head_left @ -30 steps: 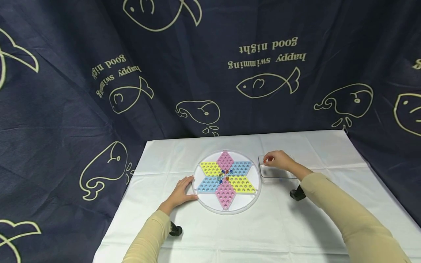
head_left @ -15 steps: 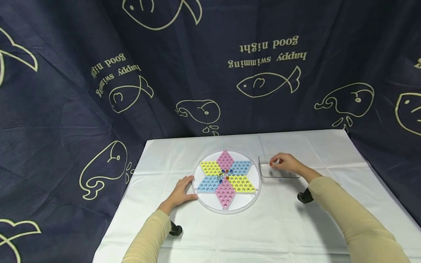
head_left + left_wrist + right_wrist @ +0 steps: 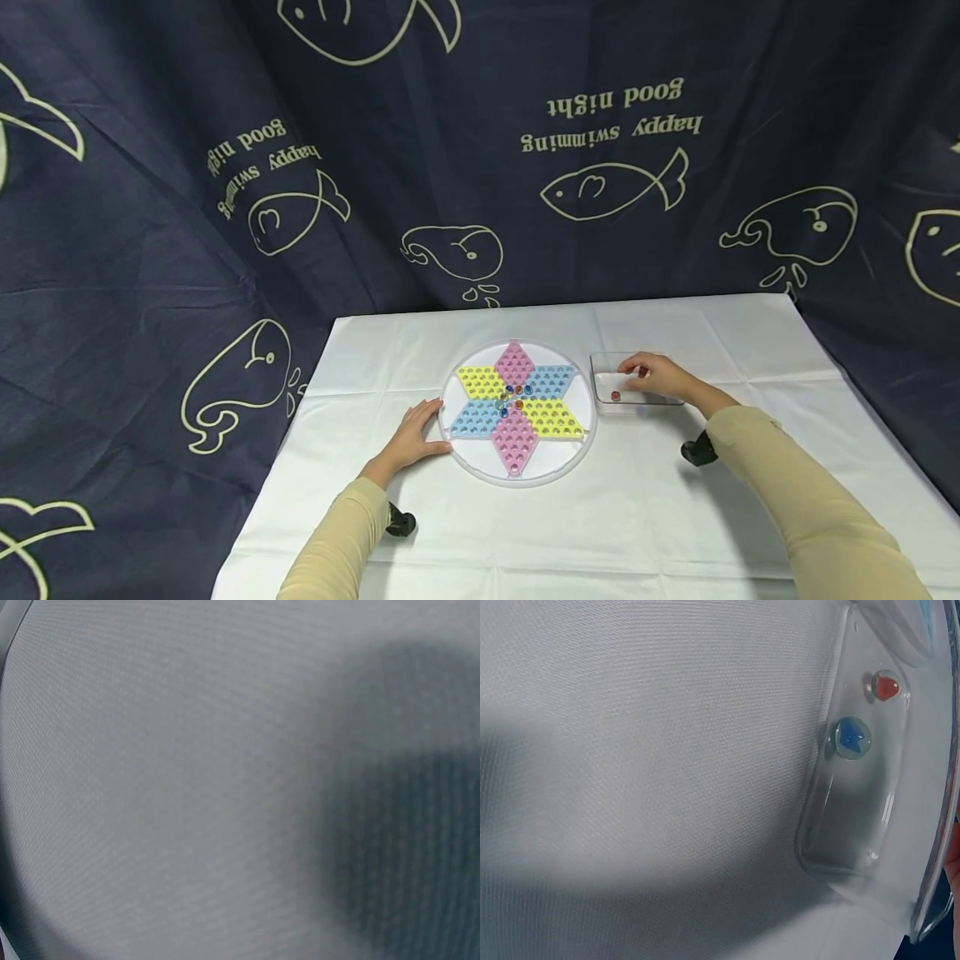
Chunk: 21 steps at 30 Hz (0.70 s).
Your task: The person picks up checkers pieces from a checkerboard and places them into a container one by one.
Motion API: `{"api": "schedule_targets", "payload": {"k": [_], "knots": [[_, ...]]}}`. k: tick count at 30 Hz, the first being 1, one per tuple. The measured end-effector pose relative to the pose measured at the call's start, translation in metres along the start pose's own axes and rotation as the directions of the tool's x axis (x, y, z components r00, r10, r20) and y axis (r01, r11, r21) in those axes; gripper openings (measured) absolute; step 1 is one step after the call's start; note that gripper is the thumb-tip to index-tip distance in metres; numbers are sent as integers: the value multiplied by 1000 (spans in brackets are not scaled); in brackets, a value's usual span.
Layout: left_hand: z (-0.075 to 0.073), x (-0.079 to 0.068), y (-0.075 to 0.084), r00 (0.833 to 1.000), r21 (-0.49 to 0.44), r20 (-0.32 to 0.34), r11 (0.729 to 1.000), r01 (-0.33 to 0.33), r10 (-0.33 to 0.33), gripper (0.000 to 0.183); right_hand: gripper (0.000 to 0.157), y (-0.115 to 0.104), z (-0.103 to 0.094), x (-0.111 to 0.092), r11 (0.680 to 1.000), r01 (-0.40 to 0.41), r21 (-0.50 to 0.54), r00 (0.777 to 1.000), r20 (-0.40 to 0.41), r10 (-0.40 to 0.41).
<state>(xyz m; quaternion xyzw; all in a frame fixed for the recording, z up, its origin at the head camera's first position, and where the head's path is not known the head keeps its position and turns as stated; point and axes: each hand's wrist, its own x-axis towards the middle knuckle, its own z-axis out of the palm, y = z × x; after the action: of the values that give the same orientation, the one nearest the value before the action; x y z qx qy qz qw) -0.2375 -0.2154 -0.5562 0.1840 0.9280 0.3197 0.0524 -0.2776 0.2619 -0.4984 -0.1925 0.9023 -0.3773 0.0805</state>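
Bends the fingers of the right hand [image 3: 654, 375] loosely toward the thumb, with a gap showing between the tips, right of centre in the head view. Holds them over the clear box [image 3: 621, 410], just beside a red marble [image 3: 616, 396] lying inside. Has a blue marble [image 3: 850, 738] in that box too, near the red one, at the upper right of the right wrist view.

Rests the left hand [image 3: 407, 437], with straight fingers and thumb spread wide apart, against the left rim of the round board [image 3: 470, 454], in the lower centre of the head view. Has a cluster of marbles [image 3: 518, 406] on the board, at the middle of a pink, yellow and blue star.

Wears beige sleeves [image 3: 333, 542] and a black device [image 3: 401, 523] at each wrist. Works on a white cloth [image 3: 570, 550] across the lower frame, facing a dark curtain [image 3: 420, 150] printed with fish, whales and upside-down words.
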Motion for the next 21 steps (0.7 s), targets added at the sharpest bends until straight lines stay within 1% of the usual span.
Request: {"api": "schedule_targets", "payload": {"k": [5,8,14,21], "knots": [[1,1,-1,1000,-1,-4,1000,-5,5,86,40,-1,1,-1,997,-38,66,999,13,37],[0,1,-2,1000,-1,-3,1000,-6,6,86,40,-4,1,0,994,-50,94,999,20,48],[0,1,-3,1000,0,1,1000,-2,2,87,43,-19,2,10,988,-15,151,998,57,6],[1,1,-4,1000,17,4,1000,3,-3,86,43,-41,10,29,983,24,183,993,113,-45]]}}
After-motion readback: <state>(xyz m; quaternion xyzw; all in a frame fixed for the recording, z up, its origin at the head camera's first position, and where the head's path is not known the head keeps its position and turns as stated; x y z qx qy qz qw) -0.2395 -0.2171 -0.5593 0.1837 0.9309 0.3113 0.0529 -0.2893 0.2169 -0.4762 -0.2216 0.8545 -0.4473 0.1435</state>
